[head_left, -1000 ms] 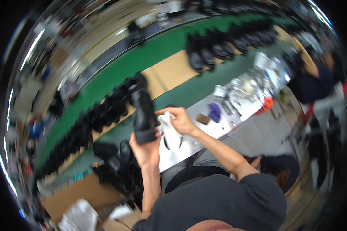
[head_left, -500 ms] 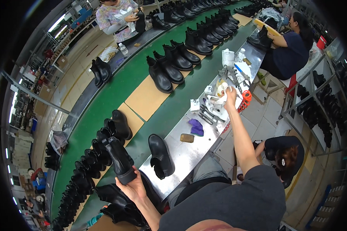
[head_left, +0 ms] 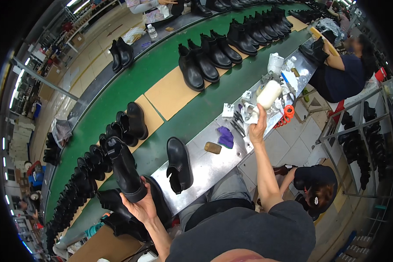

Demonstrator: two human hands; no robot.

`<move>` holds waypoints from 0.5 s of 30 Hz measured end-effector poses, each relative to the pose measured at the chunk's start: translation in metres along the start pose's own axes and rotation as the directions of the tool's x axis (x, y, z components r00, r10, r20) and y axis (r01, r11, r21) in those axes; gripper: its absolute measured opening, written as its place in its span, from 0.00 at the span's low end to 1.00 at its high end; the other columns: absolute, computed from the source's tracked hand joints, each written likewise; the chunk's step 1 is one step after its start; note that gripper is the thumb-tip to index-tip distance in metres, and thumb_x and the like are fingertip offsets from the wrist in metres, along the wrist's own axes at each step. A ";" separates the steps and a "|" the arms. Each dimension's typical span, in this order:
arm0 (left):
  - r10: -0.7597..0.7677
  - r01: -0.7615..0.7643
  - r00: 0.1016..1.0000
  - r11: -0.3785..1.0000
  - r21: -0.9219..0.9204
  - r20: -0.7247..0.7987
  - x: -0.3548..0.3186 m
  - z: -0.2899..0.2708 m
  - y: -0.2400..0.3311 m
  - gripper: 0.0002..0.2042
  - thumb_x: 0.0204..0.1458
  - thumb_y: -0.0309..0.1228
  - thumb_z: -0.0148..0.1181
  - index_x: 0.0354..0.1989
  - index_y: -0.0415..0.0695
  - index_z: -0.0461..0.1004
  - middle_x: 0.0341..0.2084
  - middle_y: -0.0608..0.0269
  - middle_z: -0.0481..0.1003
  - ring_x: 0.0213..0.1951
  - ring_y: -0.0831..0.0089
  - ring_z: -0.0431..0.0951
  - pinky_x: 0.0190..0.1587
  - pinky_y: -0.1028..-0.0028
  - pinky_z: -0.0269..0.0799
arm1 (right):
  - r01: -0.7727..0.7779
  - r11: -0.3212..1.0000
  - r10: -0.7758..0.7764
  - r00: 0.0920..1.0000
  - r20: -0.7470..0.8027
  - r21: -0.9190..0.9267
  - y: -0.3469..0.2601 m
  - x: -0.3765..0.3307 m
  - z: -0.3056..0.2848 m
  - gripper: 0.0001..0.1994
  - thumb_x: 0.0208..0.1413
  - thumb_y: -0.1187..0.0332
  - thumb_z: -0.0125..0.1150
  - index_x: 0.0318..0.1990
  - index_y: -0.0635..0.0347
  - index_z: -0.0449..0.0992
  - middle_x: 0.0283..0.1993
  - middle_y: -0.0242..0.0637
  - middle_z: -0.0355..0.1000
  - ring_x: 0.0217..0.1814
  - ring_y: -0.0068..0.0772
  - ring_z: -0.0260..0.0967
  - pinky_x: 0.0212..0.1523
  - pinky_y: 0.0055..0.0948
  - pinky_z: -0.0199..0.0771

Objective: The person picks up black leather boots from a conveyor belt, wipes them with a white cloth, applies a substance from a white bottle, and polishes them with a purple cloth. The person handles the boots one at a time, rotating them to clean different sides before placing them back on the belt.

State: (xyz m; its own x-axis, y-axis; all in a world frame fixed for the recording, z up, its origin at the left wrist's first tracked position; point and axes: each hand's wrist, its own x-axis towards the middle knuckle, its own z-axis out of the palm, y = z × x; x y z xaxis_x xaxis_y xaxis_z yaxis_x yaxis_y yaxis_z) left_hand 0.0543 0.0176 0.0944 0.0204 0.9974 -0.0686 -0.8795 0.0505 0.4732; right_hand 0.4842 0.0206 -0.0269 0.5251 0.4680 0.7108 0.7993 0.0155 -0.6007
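My left grip (head_left: 143, 204) holds a boot (head_left: 125, 168), my right grip (head_left: 258, 127) a cloth (head_left: 249, 114); tilting the bottle (head_left: 270, 94) against it could cause spills.

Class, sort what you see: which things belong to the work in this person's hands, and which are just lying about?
Seemingly in the work:
black boot in the left hand
white cloth in the right hand
cream bottle at that hand

Seemingly lying about:
purple cloth
brown block
orange coiled hose
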 end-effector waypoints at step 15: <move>0.048 -0.013 0.957 0.993 -0.121 0.285 0.000 0.010 0.012 0.35 0.52 0.41 0.57 0.68 0.46 0.50 0.70 0.49 0.33 0.58 0.49 0.63 0.52 0.54 0.65 | 0.159 0.982 -0.125 0.950 -0.287 0.098 -0.074 0.153 -0.066 0.19 0.57 0.79 0.54 0.57 0.67 0.67 0.45 0.44 0.73 0.45 0.31 0.73 0.45 0.26 0.72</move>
State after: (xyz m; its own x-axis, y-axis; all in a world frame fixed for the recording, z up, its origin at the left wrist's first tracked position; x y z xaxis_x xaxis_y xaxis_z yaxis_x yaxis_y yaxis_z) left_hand 0.0486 0.0188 0.1087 0.1131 0.9718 0.2071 -0.9308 0.0307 0.3643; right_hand 0.5244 0.0332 0.1507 0.4825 0.1894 0.8552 0.8400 0.1767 -0.5130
